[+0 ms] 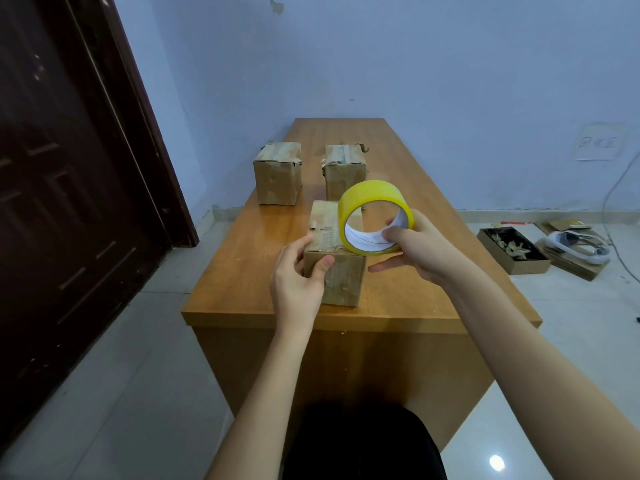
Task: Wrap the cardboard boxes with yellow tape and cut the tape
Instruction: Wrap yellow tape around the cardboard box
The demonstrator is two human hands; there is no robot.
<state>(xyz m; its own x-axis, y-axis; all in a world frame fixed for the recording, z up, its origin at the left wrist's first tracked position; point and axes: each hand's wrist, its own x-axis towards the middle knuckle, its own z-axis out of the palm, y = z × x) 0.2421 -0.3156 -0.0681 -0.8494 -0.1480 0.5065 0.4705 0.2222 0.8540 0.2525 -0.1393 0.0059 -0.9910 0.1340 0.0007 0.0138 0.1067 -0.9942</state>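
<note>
The room is lit evenly in a cool, bluish cast, and only faint shadows are thrown beneath the fingers point(377, 268). A lamp is mirrored as a bright spot on the floor point(497, 463), well below the fingers. The door point(69, 202) is bowed by wide-angle distortion and left dim and slightly soft.

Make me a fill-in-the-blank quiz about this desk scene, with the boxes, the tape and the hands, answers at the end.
1. The number of cardboard boxes on the desk is ____.
2. The tape roll is held by the ____ hand.
3. The left hand grips the ____ box.
4. The roll's colour is ____.

Missing words: three; right; nearest; yellow
</note>
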